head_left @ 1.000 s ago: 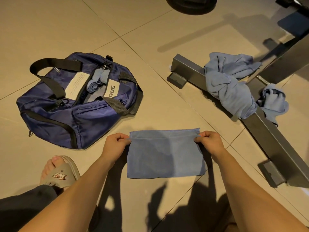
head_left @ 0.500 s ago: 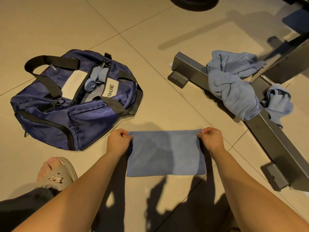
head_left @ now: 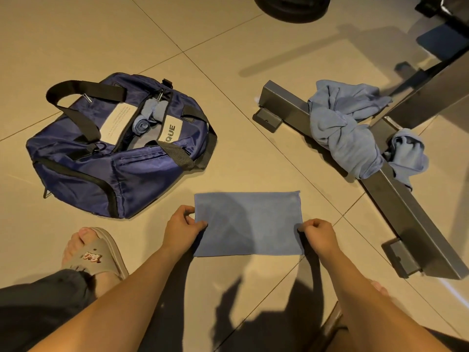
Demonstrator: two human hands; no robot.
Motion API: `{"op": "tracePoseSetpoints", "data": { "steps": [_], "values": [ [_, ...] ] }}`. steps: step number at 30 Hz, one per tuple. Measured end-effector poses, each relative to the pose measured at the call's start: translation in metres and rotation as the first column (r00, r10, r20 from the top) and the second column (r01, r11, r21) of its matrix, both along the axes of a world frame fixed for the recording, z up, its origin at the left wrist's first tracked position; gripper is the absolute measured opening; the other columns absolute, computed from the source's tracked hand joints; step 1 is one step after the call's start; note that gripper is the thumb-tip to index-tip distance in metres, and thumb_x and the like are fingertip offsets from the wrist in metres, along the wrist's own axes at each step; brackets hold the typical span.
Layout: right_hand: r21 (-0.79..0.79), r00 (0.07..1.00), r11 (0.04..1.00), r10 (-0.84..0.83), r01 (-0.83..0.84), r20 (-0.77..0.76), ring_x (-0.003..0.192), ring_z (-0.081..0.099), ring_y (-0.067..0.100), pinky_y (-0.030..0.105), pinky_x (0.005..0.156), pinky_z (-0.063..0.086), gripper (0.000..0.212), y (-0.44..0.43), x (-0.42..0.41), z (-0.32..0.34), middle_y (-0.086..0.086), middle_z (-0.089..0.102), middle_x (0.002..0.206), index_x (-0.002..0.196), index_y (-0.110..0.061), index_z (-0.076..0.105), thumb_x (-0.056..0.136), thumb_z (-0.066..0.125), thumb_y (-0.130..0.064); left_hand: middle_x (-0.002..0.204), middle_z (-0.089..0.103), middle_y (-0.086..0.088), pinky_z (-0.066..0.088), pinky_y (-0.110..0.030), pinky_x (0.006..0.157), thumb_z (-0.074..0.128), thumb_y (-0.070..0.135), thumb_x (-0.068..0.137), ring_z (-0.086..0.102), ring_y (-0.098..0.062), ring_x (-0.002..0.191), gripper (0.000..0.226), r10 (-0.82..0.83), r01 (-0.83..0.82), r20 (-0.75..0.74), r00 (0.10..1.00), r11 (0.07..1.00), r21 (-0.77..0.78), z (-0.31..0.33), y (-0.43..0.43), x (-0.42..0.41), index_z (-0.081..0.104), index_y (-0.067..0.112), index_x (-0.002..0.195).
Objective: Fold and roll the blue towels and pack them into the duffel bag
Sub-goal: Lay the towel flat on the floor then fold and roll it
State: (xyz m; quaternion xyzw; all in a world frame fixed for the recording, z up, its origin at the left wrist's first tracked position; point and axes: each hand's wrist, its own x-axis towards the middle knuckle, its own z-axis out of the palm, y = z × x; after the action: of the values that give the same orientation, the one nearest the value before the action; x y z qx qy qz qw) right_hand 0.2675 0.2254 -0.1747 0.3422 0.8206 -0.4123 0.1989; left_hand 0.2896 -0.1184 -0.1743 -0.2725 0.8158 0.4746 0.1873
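Now off its upper corners, our left hand [head_left: 181,226] and right hand [head_left: 318,235] pinch the blue towel [head_left: 248,222] mid-side, likely refolding.

Warm, yellowish indoor light, moderately dim. Glossy beige floor tiles [head_left: 253,153] show a bright glare streak beside the near end of the grey metal floor beam [head_left: 406,217]. Dark shadows of the person's arms [head_left: 142,301] fall toward the viewer; softer patches mottle the flat rectangular blue cloth towel [head_left: 248,222]. Straight lines bow toward the frame edges; centre sharp.
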Motion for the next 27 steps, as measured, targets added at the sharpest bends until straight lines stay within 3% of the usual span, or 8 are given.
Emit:
{"op": "tracePoseSetpoints", "data": {
  "steps": [4, 9, 16, 19, 23, 25, 27],
  "values": [
    [0.018, 0.998, 0.998, 0.053, -0.054, 0.027, 0.071, 0.059, 0.027, 0.035, 0.064, 0.046, 0.011, 0.0, 0.019, 0.005, 0.011, 0.067, 0.078, 0.08, -0.002, 0.068, 0.078, 0.07, -0.013, 0.089, 0.068, -0.002, 0.053, -0.025, 0.066, 0.078, 0.034, 0.087, 0.067, -0.019, 0.077, 0.039, -0.062, 0.063, 0.017, 0.998, 0.997, -0.037, 0.005, -0.002, 0.023, 0.053, 0.025, 0.115],
    [0.072, 0.996, 0.994, 0.086, -0.088, 0.026, 0.077, 0.062, 0.03, 0.039, 0.068, 0.052, 0.006, 0.001, 0.024, 0.001, 0.01, 0.068, 0.079, 0.075, -0.007, 0.066, 0.079, 0.069, -0.004, 0.079, 0.071, -0.005, 0.06, -0.04, 0.076, 0.077, 0.021, 0.087, 0.071, -0.02, 0.074, 0.038, -0.073, 0.073, 0.063, 0.995, 0.997, 0.0, 0.001, -0.003, 0.049, 0.056, 0.023, 0.118],
    [0.237, 0.993, 0.967, 0.066, -0.088, 0.099, 0.083, 0.063, 0.036, 0.037, 0.07, 0.051, 0.016, 0.007, 0.031, -0.004, 0.012, 0.068, 0.084, 0.082, -0.008, 0.069, 0.089, 0.055, -0.008, 0.077, 0.068, -0.004, 0.054, -0.038, 0.07, 0.072, 0.028, 0.093, 0.065, -0.021, 0.072, 0.022, -0.115, 0.125, 0.101, 0.988, 0.987, -0.097, -0.003, -0.002, 0.069, 0.052, 0.021, 0.098],
    [0.249, 0.997, 0.968, 0.023, -0.041, 0.076, 0.078, 0.057, 0.034, 0.035, 0.068, 0.044, 0.02, 0.007, 0.04, 0.0, 0.011, 0.062, 0.078, 0.08, -0.007, 0.063, 0.094, 0.055, -0.018, 0.077, 0.066, -0.002, 0.05, -0.037, 0.065, 0.073, 0.034, 0.09, 0.064, -0.019, 0.071, 0.028, -0.173, 0.195, 0.136, 0.975, 0.966, -0.168, -0.001, -0.003, 0.074, 0.049, 0.022, 0.096],
    [0.192, 0.997, 0.981, -0.016, 0.001, 0.072, 0.076, 0.061, 0.032, 0.034, 0.063, 0.042, 0.043, -0.003, 0.045, 0.012, 0.008, 0.063, 0.074, 0.078, -0.008, 0.058, 0.091, 0.061, -0.048, 0.083, 0.062, 0.0, 0.042, -0.032, 0.058, 0.072, 0.045, 0.087, 0.061, -0.02, 0.073, 0.039, -0.229, 0.25, 0.103, 0.968, 0.916, -0.314, 0.008, -0.003, 0.066, 0.045, 0.02, 0.101],
    [0.135, 0.995, 0.989, -0.076, 0.067, 0.062, 0.071, 0.063, 0.033, 0.036, 0.061, 0.045, 0.041, -0.012, 0.044, 0.013, 0.012, 0.064, 0.071, 0.071, -0.005, 0.057, 0.086, 0.07, -0.042, 0.098, 0.06, -0.001, 0.048, -0.034, 0.067, 0.073, 0.046, 0.085, 0.061, -0.023, 0.086, 0.041, -0.308, 0.26, -0.031, 0.951, 0.848, -0.461, 0.01, -0.002, 0.056, 0.05, 0.021, 0.108],
    [-0.016, 0.966, 0.968, -0.248, 0.25, 0.074, 0.062, 0.061, 0.033, 0.036, 0.058, 0.049, 0.031, -0.019, 0.042, 0.014, 0.018, 0.064, 0.075, 0.071, -0.001, 0.058, 0.081, 0.079, -0.022, 0.125, 0.056, -0.003, 0.05, -0.038, 0.09, 0.073, 0.049, 0.084, 0.056, -0.026, 0.11, 0.052, -0.489, 0.335, -0.131, 0.863, 0.746, -0.575, 0.008, 0.004, 0.041, 0.053, 0.022, 0.124]
  ]
}}
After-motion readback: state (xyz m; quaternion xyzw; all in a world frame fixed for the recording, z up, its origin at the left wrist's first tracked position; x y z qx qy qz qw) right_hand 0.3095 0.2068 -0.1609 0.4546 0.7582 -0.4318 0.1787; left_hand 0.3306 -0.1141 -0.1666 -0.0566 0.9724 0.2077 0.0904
